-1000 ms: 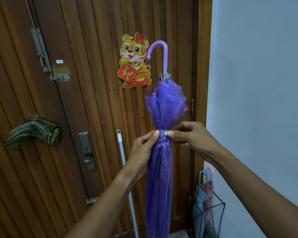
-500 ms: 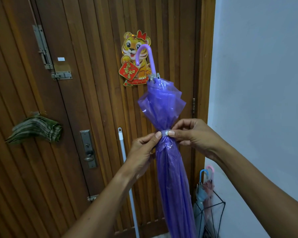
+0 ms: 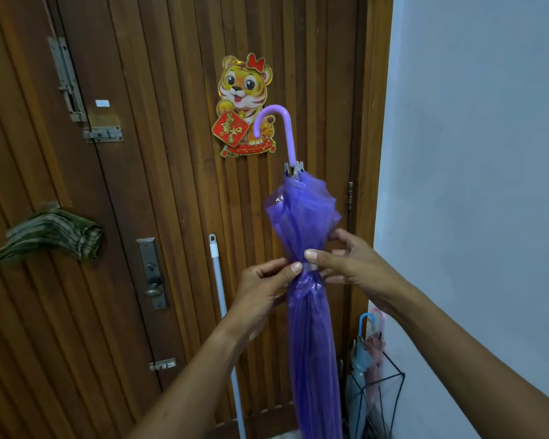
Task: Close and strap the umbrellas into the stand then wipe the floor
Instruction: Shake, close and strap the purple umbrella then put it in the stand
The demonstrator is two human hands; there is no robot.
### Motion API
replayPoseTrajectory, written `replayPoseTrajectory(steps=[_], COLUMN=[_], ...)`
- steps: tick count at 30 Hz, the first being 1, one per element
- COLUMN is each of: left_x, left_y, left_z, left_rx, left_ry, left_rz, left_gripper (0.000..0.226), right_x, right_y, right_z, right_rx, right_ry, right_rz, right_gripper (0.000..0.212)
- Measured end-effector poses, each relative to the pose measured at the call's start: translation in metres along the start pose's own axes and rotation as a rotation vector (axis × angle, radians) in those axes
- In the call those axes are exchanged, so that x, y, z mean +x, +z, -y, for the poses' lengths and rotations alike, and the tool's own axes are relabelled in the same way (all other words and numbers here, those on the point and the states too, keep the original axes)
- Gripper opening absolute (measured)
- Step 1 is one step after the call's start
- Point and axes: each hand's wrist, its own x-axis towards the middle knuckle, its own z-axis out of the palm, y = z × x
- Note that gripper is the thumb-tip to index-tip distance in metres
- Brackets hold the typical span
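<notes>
The closed purple umbrella (image 3: 311,327) is being held upright, handle up, before the wooden door (image 3: 171,153). The left hand (image 3: 260,289) and right hand (image 3: 352,264) are each pinching the pale strap (image 3: 311,267) around its middle. The wire stand (image 3: 396,388) is sitting at lower right, holding 2 other umbrellas (image 3: 362,356).

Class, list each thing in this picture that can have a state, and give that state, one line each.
purple umbrella: closed, held upright, handle up.
strap: wrapped round the umbrella, pinched by both hands.
left hand: pinches the strap.
right hand: pinches the strap.
blue umbrella: closed, in the stand.
pink umbrella: closed, in the stand.
stand: holds two umbrellas.
cloth: folded, hanging on the door.
</notes>
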Motion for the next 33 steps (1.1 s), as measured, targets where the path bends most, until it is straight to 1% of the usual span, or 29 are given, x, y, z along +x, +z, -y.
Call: replayPoseTrajectory(steps=[2,5,6,8,11,14,17,20,22,24,26,30,33], left_x=[-0.002,0.0,0.006,0.017,0.047,0.082,0.119,0.157,0.18,0.201,0.224,0.26,0.289], left_y=[-0.001,-0.007,-0.011,-0.017,-0.026,-0.027,-0.026,-0.022,-0.02,-0.018,-0.015,0.0,0.018], left_z=[0.012,0.022,0.021,0.016,0.009,0.013,0.029,0.045,0.059,0.075,0.094,0.128,0.157], left_rx=[0.036,0.076,0.072,0.061,0.072,0.102,0.06,0.025,-0.003,-0.022,-0.02,0.001,0.046], left_ry=[-0.017,-0.063,-0.083,-0.118,-0.113,-0.067,-0.049,-0.061,-0.071,-0.08,-0.088,-0.161,-0.199], left_rz=[0.029,0.061,0.075,0.102,0.17,0.172,0.157,0.181,0.2,0.2,0.242,0.306,0.354], left_gripper=[0.029,0.026,0.025,0.03,0.036,0.036,0.031,0.033,0.032,0.029,0.026,0.028,0.027], right_x=[-0.003,0.0,0.004,0.01,0.03,0.053,0.072,0.091,0.104,0.114,0.121,0.128,0.136], right_y=[0.001,-0.003,-0.005,-0.01,-0.019,-0.028,-0.04,-0.054,-0.063,-0.071,-0.08,-0.106,-0.136], right_z=[-0.01,-0.023,-0.026,-0.03,-0.042,-0.054,-0.064,-0.07,-0.074,-0.083,-0.097,-0.126,-0.153], right_rx=[0.003,-0.031,-0.047,-0.068,-0.098,-0.146,-0.219,-0.257,-0.257,-0.273,-0.318,-0.36,-0.349], right_ry=[0.003,0.028,0.029,0.039,0.036,0.004,-0.012,-0.005,0.006,0.005,0.004,0.059,0.102], right_rz=[-0.021,-0.025,-0.035,-0.057,-0.104,-0.138,-0.171,-0.19,-0.236,-0.317,-0.393,-0.495,-0.552], right_gripper=[0.053,0.034,0.03,0.027,0.028,0.034,0.046,0.055,0.049,0.043,0.043,0.036,0.038])
